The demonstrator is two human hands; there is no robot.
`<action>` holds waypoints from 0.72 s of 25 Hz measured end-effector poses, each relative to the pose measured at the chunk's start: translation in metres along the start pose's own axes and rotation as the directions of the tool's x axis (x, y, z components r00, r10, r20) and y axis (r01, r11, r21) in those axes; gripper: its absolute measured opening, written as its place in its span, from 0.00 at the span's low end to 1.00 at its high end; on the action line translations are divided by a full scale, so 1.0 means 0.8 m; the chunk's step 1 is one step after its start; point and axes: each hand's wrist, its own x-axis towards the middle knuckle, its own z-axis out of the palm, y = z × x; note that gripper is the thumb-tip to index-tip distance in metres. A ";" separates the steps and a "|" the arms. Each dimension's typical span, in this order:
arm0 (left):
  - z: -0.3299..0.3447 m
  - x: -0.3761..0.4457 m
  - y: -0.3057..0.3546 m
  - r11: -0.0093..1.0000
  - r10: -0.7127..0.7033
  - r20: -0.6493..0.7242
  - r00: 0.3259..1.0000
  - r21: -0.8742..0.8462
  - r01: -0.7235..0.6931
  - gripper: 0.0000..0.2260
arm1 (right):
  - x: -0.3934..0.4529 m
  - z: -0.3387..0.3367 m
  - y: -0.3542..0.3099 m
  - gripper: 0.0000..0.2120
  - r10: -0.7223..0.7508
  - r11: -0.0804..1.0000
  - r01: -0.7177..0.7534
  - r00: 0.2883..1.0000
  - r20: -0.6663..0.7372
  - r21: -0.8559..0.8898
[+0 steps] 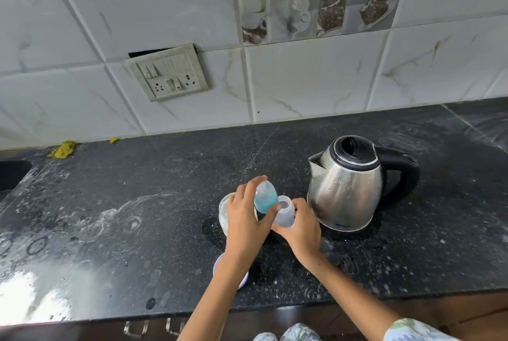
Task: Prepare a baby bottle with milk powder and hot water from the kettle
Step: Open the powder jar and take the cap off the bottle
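At the frame centre, the left hand [243, 221] grips a blue-collared cap [265, 196]; the right hand [301, 226] grips the bottle [285, 211], left of the kettle [347, 189].

Black speckled counter [137, 203] under marbled white wall tiles [302, 76].

We see a black speckled stone countertop [165, 189], streaked with whitish rings and powdery smears toward its left and front. On it, to the right, stands a stainless steel electric kettle [346, 192] with a black lid and handle, spout pointing left. Near the middle sits a clear glass jar [225, 211], and just in front of it a round white lid [220, 266] lies flat. At the back left, against the tiled wall, lie a crumpled yellow cloth [62, 149] and a small yellow scrap [114, 140]. A sink [11, 174] cuts into the left edge.
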 end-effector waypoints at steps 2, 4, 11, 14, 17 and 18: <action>-0.005 -0.024 -0.005 0.999 0.030 0.042 0.999 -0.014 -0.029 0.24 | -0.001 0.002 0.003 0.29 -0.003 1.000 0.004 1.000 0.018 -0.014; -0.006 -0.051 -0.012 0.999 0.044 0.077 0.996 -0.035 -0.042 0.23 | -0.007 -0.006 0.009 0.30 -0.007 1.000 0.007 0.999 0.039 0.004; 0.039 -0.116 -0.040 0.993 0.053 0.298 0.953 0.081 -0.081 0.23 | -0.061 -0.051 0.050 0.17 0.003 0.999 -0.005 0.999 -0.042 -0.039; 0.060 -0.124 -0.044 0.975 0.056 0.368 0.928 0.180 -0.131 0.23 | -0.076 -0.062 0.055 0.09 -0.004 1.000 0.005 0.996 -0.091 0.019; 0.067 -0.133 -0.048 0.958 0.047 0.389 0.920 0.245 -0.152 0.25 | -0.081 -0.071 0.054 0.07 -0.016 0.999 0.021 0.995 -0.097 0.043; 0.064 -0.136 -0.047 0.963 0.035 0.380 0.924 0.235 -0.133 0.27 | -0.081 -0.074 0.051 0.06 -0.025 0.999 0.028 0.995 -0.092 0.040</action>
